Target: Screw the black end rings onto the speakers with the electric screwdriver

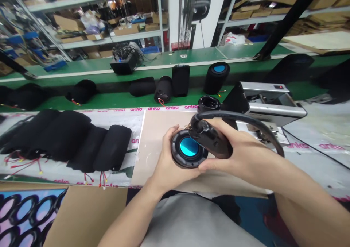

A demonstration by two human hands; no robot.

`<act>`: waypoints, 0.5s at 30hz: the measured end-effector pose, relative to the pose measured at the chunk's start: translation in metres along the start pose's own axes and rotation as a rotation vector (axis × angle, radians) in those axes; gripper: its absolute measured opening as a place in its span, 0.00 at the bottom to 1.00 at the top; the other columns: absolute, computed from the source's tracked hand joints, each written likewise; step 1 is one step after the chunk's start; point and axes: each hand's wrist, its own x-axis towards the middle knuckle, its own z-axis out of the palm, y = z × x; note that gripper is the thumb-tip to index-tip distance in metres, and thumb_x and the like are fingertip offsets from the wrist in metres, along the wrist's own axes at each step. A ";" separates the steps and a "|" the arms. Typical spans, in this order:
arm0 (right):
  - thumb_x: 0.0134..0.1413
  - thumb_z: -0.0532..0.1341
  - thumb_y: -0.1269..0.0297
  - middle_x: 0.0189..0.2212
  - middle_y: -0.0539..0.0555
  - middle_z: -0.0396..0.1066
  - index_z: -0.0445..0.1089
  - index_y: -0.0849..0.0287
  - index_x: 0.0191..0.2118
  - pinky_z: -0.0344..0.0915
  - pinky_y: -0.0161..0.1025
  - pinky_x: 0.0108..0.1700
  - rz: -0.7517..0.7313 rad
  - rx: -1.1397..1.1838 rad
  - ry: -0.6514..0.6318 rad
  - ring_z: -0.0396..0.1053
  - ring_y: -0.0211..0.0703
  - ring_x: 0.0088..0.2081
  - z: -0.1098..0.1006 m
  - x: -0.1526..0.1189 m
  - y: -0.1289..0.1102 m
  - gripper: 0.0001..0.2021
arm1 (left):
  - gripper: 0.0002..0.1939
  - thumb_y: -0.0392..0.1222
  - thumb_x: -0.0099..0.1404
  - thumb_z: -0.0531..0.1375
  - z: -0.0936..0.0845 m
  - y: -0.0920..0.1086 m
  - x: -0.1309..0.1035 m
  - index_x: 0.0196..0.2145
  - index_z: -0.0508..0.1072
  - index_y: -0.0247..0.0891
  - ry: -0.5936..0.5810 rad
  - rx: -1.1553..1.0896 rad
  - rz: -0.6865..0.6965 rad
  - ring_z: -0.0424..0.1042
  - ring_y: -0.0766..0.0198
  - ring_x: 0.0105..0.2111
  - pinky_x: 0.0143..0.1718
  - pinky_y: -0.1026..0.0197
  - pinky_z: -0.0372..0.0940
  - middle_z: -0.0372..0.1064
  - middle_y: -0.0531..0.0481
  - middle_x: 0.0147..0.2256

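Observation:
My left hand (pixel 166 163) is wrapped round a black cylindrical speaker (pixel 189 147), whose shiny blue disc faces up inside a black rim. Closed on a glossy black rounded part (pixel 214 139), my right hand (pixel 243 155) holds it tilted against the speaker's upper right edge. A thick black cord or strap (pixel 254 121) arcs from that part over my right wrist. Thin brownish strands show by the speaker's far edge; where they lead is hidden. Just beyond my hands stands an open black cylinder (pixel 209 103). Brown cardboard (pixel 155 130) lies beneath my hands.
Several black fabric-covered cylinders (pixel 65 134) with loose wires lie at left. More speakers (pixel 217 77) stand along the green bench (pixel 115 101). A silver machine (pixel 273 103) sits right of my hands. At lower left, a cardboard box (pixel 84 214) holds black rings (pixel 27 210).

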 end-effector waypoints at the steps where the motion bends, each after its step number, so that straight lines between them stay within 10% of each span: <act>1: 0.46 0.79 0.52 0.48 0.47 0.82 0.72 0.39 0.65 0.81 0.51 0.56 -0.015 -0.021 -0.023 0.82 0.55 0.45 -0.001 0.000 -0.001 0.38 | 0.58 0.52 0.54 0.82 0.001 0.000 -0.001 0.71 0.53 0.50 0.005 -0.006 0.015 0.76 0.44 0.65 0.67 0.43 0.73 0.70 0.40 0.65; 8: 0.63 0.67 0.56 0.60 0.45 0.77 0.65 0.35 0.68 0.83 0.53 0.42 -0.156 -0.216 0.129 0.84 0.56 0.47 0.020 -0.023 0.001 0.29 | 0.58 0.49 0.60 0.79 0.006 -0.007 -0.007 0.74 0.48 0.51 -0.022 -0.146 0.048 0.76 0.44 0.66 0.69 0.39 0.72 0.67 0.36 0.67; 15: 0.49 0.77 0.47 0.53 0.53 0.81 0.70 0.46 0.67 0.83 0.50 0.47 0.045 -0.078 0.140 0.82 0.60 0.51 0.018 -0.015 0.008 0.40 | 0.65 0.65 0.44 0.83 -0.001 -0.006 0.000 0.72 0.59 0.49 -0.029 -0.111 0.065 0.75 0.36 0.67 0.66 0.37 0.74 0.70 0.34 0.68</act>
